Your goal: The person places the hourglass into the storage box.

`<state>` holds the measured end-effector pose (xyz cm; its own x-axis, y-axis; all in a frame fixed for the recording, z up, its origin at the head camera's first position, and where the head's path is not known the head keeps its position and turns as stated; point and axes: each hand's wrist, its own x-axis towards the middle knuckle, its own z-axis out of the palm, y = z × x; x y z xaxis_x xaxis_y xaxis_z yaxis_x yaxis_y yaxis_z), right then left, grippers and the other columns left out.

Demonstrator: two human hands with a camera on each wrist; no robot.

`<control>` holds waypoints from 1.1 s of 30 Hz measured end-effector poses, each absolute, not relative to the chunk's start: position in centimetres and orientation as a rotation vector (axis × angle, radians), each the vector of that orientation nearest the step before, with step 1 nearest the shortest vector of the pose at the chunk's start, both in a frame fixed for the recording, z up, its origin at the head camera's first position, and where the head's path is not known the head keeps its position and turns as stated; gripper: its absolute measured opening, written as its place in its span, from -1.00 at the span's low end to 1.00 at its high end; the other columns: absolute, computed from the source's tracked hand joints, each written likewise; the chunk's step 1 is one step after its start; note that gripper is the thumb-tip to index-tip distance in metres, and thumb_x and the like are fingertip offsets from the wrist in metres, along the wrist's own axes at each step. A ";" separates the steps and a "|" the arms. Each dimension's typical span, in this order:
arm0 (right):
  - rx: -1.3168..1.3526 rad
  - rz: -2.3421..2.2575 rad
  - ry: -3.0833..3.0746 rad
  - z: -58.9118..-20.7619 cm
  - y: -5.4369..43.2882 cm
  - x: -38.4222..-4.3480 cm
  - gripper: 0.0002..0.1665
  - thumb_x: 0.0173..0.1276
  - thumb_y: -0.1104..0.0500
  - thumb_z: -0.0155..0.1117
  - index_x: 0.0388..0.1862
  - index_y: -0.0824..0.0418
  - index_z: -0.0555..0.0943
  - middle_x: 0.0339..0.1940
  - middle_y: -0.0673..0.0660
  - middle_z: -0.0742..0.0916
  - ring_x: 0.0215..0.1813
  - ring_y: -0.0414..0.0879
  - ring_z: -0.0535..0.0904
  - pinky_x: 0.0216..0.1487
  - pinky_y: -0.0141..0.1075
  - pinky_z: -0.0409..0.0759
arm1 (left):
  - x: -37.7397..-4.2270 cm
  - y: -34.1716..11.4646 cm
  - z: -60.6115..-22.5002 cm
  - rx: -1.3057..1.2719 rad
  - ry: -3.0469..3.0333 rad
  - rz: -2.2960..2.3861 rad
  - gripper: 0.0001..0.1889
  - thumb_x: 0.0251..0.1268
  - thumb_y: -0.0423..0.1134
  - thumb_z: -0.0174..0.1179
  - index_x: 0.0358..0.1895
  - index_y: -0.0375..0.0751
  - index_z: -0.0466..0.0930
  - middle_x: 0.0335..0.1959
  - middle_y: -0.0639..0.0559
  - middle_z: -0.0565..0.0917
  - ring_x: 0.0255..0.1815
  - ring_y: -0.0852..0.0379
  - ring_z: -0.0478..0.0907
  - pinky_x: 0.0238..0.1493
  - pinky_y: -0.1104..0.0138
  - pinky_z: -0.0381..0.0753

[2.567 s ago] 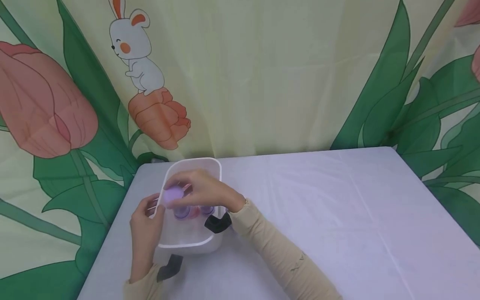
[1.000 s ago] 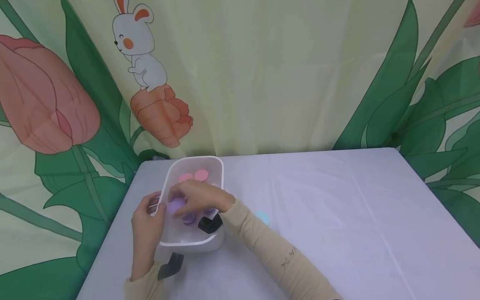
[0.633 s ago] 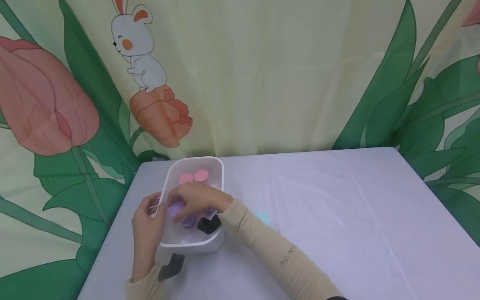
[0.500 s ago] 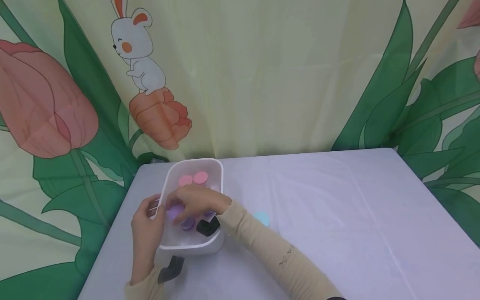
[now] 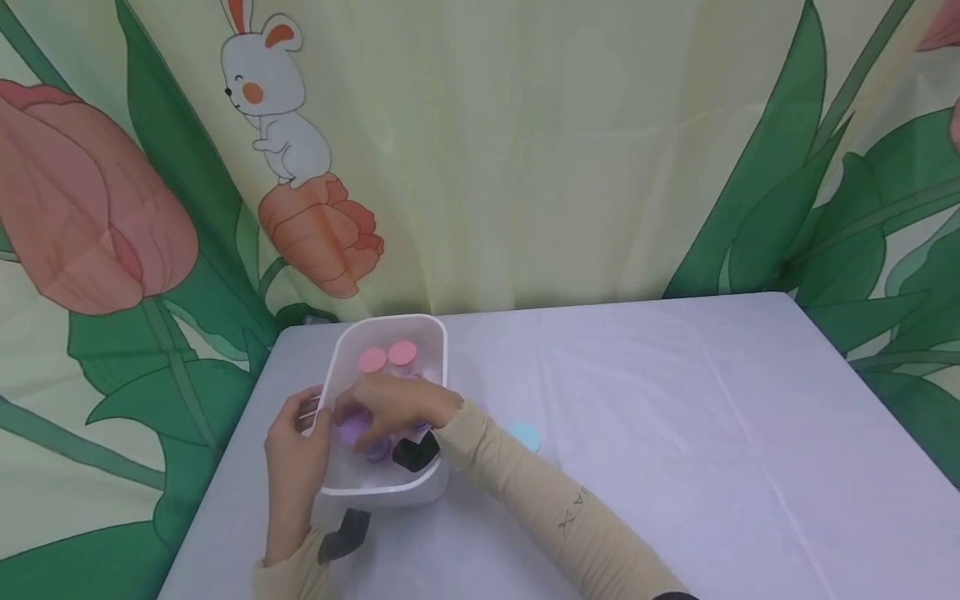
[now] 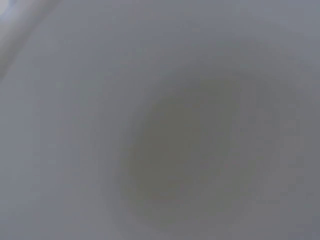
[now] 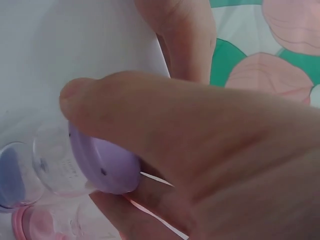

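Note:
A white plastic bin [image 5: 382, 493] stands at the table's left side. My left hand [image 5: 295, 454] holds its left rim, thumb at the inner edge and fingers outside. Inside the bin, my right hand [image 5: 390, 402] grips a small clear jar by its purple lid [image 7: 107, 162], thumb on one side and fingers on the other. Another purple-topped jar [image 5: 377, 450] is close beside it. Two pink lids [image 5: 402, 352] show at the bin's far end. A clear jar with a pink end [image 7: 37, 222] lies near the gripped one. The left wrist view is only a blurred pale surface.
A pale blue disc [image 5: 525, 435] lies on the white tablecloth [image 5: 675, 433], partly behind the right sleeve [image 5: 525, 475]. Behind the table hangs a printed curtain [image 5: 540, 150] with tulips and a rabbit.
My right hand has brought the purple-lidded jar lower into the bin and toward its near end. The pink lids and the blue disc have come into sight. My left hand stays at the rim.

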<state>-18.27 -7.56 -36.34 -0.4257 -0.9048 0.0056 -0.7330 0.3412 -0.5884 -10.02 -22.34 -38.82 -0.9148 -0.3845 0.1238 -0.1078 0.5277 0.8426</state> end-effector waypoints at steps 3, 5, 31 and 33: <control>-1.455 -0.736 2.285 -36.3 -7.4 -18.4 -0.53 0.17 0.24 0.46 0.09 0.24 0.65 -0.06 -0.01 0.73 -0.09 -0.30 0.53 -0.01 -0.65 0.44 | -10.1 -22.3 -38.7 0.405 -2.470 -1.327 -0.63 0.43 -0.31 0.00 0.24 -0.27 0.51 0.12 -0.31 0.62 0.12 -0.25 0.57 0.10 -0.21 0.56; -1.452 -0.718 2.294 -36.4 -7.4 -18.4 -0.54 0.18 0.24 0.46 0.09 0.23 0.65 -0.06 -0.01 0.73 -0.09 -0.29 0.53 0.01 -0.65 0.44 | -10.1 -22.3 -38.8 0.402 -2.474 -1.322 -0.62 0.43 -0.30 0.00 0.24 -0.27 0.51 0.12 -0.30 0.62 0.12 -0.24 0.58 0.08 -0.21 0.58; -1.348 -0.758 2.340 -35.9 -7.2 -18.3 -0.59 0.27 0.23 0.40 0.12 0.19 0.65 -0.04 -0.02 0.73 -0.05 -0.28 0.58 0.01 -0.62 0.48 | -10.1 -22.3 -38.8 0.445 -2.478 -1.348 -0.62 0.43 -0.28 0.01 0.26 -0.23 0.49 0.14 -0.29 0.60 0.15 -0.26 0.54 0.15 -0.23 0.52; -1.337 -0.772 2.335 -35.6 -7.0 -18.4 -0.58 0.28 0.22 0.40 0.13 0.19 0.64 -0.01 0.00 0.74 0.00 -0.25 0.61 0.03 -0.60 0.50 | -10.1 -22.2 -38.7 0.448 -2.482 -1.346 -0.62 0.43 -0.28 0.01 0.26 -0.23 0.49 0.14 -0.29 0.60 0.15 -0.25 0.54 0.14 -0.22 0.54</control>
<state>-18.39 -6.97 -35.64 -0.4992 -0.8661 -0.0245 -0.6810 0.4097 -0.6069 -10.15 -22.22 -38.69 -0.9121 -0.3982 0.0979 -0.1352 0.5173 0.8450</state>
